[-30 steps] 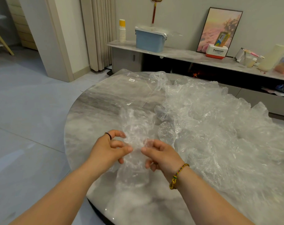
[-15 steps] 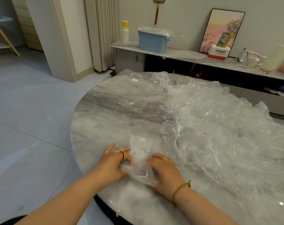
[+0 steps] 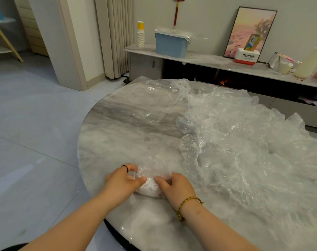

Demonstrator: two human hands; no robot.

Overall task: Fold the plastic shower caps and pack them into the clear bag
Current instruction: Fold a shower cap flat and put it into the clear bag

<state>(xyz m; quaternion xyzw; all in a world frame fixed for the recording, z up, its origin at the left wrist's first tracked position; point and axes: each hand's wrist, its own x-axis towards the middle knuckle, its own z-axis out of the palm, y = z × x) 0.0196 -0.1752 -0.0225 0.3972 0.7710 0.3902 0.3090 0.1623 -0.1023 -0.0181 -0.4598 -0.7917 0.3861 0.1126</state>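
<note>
One clear plastic shower cap lies bunched into a small bundle on the marble table, near its front edge. My left hand grips the bundle's left side with curled fingers and thumb. My right hand holds its right side the same way. A big heap of loose shower caps covers the right half of the table. The flat clear bag, with a small white label, lies at the far left of the table.
Behind the table runs a low marble shelf with a blue lidded box, a stack of paper cups, a framed picture and small items. Tiled floor lies to the left.
The cap was held up and stretched between both hands; it has been brought down to the table and gathered into a small bundle between the hands.
</note>
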